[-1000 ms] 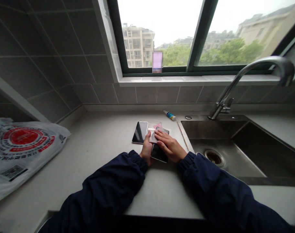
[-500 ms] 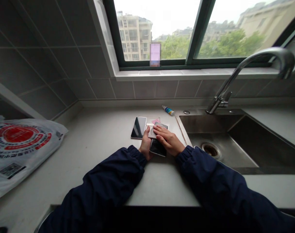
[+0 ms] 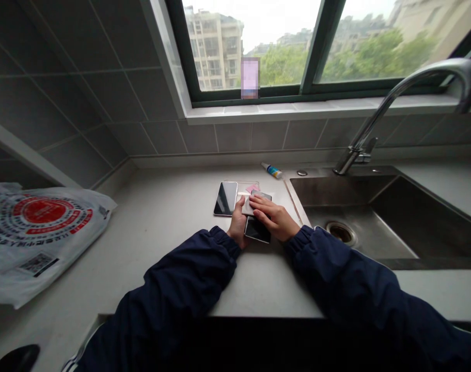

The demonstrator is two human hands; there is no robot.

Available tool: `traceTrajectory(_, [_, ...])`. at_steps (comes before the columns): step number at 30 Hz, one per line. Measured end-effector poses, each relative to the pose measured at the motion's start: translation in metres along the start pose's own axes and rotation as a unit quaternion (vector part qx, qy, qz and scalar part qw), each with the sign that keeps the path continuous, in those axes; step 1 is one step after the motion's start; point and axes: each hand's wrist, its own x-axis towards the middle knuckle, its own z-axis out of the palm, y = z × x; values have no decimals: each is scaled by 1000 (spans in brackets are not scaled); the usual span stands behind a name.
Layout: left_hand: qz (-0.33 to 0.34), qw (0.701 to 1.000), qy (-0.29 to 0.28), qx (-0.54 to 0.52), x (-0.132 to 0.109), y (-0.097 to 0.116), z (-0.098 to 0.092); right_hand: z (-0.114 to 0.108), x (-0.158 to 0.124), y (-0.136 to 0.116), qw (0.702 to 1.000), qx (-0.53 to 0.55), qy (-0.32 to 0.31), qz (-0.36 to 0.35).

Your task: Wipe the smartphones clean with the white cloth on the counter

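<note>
On the pale stone counter [image 3: 158, 243], a black glossy smartphone [image 3: 225, 198] lies face up, just left of my hands. My right hand [image 3: 274, 217] rests flat on a pale grey wipe [image 3: 250, 206], which covers most of a dark phone-like device [image 3: 262, 196]. A second black phone [image 3: 256, 230] lies partly under my right hand. My left hand [image 3: 238, 227] stands on its edge against the wipe and this phone, its fingers partly hidden. A small pink square [image 3: 252, 188] and a clear plastic sheet [image 3: 247, 184] lie behind them.
A small blue-and-white tube [image 3: 272, 170] lies by the steel sink [image 3: 347, 217], and a chrome faucet [image 3: 357, 150] rises behind the basin. A white plastic bag with red print [image 3: 37, 232] lies at the left. Tiled wall and window stand behind the counter.
My hands have stayed on the wipe and phones. The whole scene has shifted slightly upward in the view, with only small shifts of the hands.
</note>
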Motion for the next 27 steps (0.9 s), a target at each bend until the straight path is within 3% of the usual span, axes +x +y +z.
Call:
traceTrajectory(4, [-6,1000,5,0,-1,1,3,0,0,1,1000,-13,-9,7])
traceTrajectory(9, [-50,998,-27,29,-3,3,4,-3,1,11,999,-41,6,27])
traceTrajectory(19, [-59,997,-26,37,-5,4,3,-6,-2,12,996,-78,8,38])
traceTrajectory(27, [-20,999,-35,9,-6,0,5,-8,-2,9,999,-43,18,23])
